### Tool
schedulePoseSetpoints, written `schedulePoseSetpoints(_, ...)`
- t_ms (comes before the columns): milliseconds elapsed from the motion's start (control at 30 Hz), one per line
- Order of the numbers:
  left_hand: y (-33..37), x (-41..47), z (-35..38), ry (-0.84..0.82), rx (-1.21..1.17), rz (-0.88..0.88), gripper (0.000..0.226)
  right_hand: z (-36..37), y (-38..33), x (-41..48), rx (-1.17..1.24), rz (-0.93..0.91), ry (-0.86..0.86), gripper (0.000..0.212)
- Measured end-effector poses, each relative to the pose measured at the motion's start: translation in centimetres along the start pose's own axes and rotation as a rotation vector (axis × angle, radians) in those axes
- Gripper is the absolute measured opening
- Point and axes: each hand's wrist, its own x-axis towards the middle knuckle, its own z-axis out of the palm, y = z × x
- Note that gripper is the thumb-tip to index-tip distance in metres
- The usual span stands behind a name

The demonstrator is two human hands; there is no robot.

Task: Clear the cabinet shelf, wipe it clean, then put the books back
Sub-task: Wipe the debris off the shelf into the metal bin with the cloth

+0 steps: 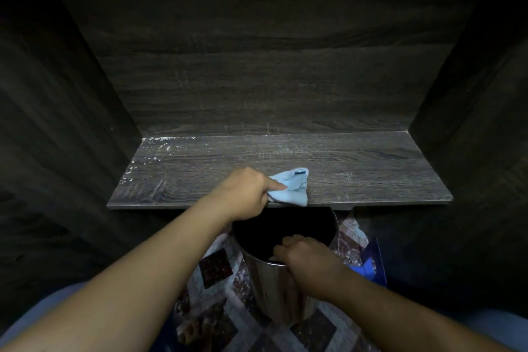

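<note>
In the head view, the cloth (294, 188) is gripped in the left hand (245, 194), fingers curled round it, right at the front lip of the cabinet shelf (357, 168), which is seen bare of books. Directly under that lip the metal bin (265, 288) is held by its rim, the right hand (308, 260) hooked over the edge. White specks (160, 143) are spotted at the shelf's left rear, leftward and behind the cloth, judged nearer the left hand.

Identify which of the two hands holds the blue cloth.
The left hand, pinching the light blue cloth at the front edge of the shelf. The right hand instead grips the rim of the steel bin below it.
</note>
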Motion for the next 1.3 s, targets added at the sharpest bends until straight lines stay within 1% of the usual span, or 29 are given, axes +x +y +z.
schedulePoseSetpoints(133, 0.5, -1.1, -0.1, -0.047, -0.093, 0.002, 0.056, -0.5, -0.5, 0.1, -0.014, 0.002, -0.042, 0.034)
schedulePoseSetpoints(233, 0.3, -1.9, -0.2, -0.073, -0.230, -0.004, 0.059, -0.6, -0.8, 0.1, -0.020, 0.009, -0.068, 0.036)
schedulePoseSetpoints(267, -0.2, -2.4, -0.6, -0.055, -0.271, -0.019, 0.059, -0.8, -1.1, 0.6, -0.023, 0.004, -0.070, 0.036)
schedulePoseSetpoints(367, -0.9, -2.8, -0.8, 0.043, -0.282, -0.064, 0.053, -0.9, -1.2, 0.8, -0.024, 0.006, -0.078, 0.035)
schedulePoseSetpoints(500, -3.3, -2.5, -1.6, 0.242, -0.147, -0.178, 0.048, -1.1, -1.6, 2.0, -0.014, -0.022, -0.051, 0.032)
schedulePoseSetpoints(600, -5.5, -1.9, -1.4, 0.334, -0.050, -0.235, 0.044, -0.8, -1.7, 3.1, -0.007, -0.041, -0.034, 0.029)
schedulePoseSetpoints(667, -6.6, -1.7, -0.8, 0.316, -0.047, -0.233, 0.043, -0.5, -1.8, 3.6, -0.007, -0.051, -0.020, 0.028)
schedulePoseSetpoints(800, -7.4, -2.1, 0.7, 0.154, -0.056, -0.171, 0.046, -0.1, -2.0, 4.4, -0.004, -0.070, -0.016, 0.030)
schedulePoseSetpoints(933, -6.6, -2.5, 0.1, 0.104, -0.048, -0.128, 0.044, 0.2, -2.4, 4.9, 0.007, -0.088, -0.003, 0.028)
schedulePoseSetpoints(1067, -5.2, -4.0, -0.8, 0.018, -0.133, -0.080, 0.047, 0.3, -3.1, 5.4, -0.002, -0.114, -0.021, 0.029)
schedulePoseSetpoints(1133, -5.1, -4.8, -1.1, 0.021, -0.202, -0.089, 0.050, 0.3, -3.3, 5.6, 0.004, -0.128, -0.014, 0.029)
schedulePoseSetpoints(1200, -5.5, -5.3, -1.6, 0.057, -0.218, -0.133, 0.046, 0.4, -3.5, 5.8, 0.010, -0.142, -0.003, 0.029)
schedulePoseSetpoints(1267, -6.4, -5.6, -2.1, 0.113, -0.095, -0.214, 0.034, 0.5, -3.7, 6.1, 0.012, -0.154, 0.011, 0.030)
schedulePoseSetpoints(1300, -7.0, -5.8, -2.3, 0.145, -0.024, -0.270, 0.033, 0.6, -3.8, 6.3, 0.006, -0.162, 0.016, 0.032)
